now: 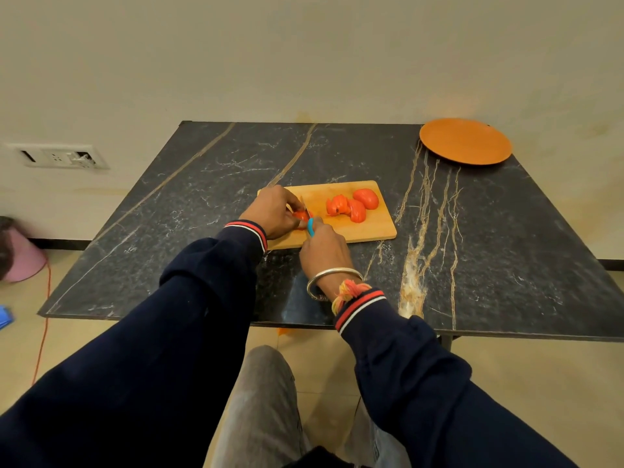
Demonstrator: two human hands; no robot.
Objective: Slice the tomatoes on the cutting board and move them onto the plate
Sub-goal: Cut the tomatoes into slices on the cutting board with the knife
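From the head cam, the left hand pins a red tomato piece on the rectangular wooden cutting board, while the right hand grips a blue-handled knife cutting into it. Cut tomato slices sit mid-board; the round orange plate is well apart at the black marble table's far right corner.

We saw a black, marble-patterned rectangular table, its top veined in white and streaked with tan lines. Directly on it lay a light wooden rectangular cutting board, flat, near the middle of the top. A round orange plate sat well apart from the cutting board, beyond it and to its right, at the table's far corner.
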